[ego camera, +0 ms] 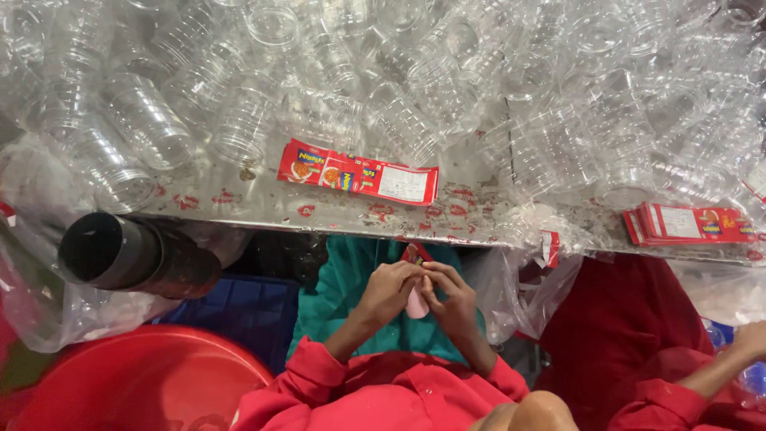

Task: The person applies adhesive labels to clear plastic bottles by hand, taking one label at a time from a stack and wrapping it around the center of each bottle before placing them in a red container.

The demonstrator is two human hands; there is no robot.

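My left hand [388, 291] and my right hand [452, 298] meet just below the table edge, over my teal lap. Together they pinch a small red printed label [412, 254] that sticks up between the fingertips. A pale pink piece [416, 305] shows between the palms; I cannot tell what it is. Both sleeves are red. A flat red label strip [357, 173] lies on the table straight ahead of my hands, among several clear plastic jars [239, 124].
A metal table [263, 209] is heaped with clear jars. A stack of red labels [690, 223] lies at the right edge. A black tube roll [132, 257], a red tub [136, 383] and a blue crate [247, 311] sit left. Another person's hand [750, 342] is at lower right.
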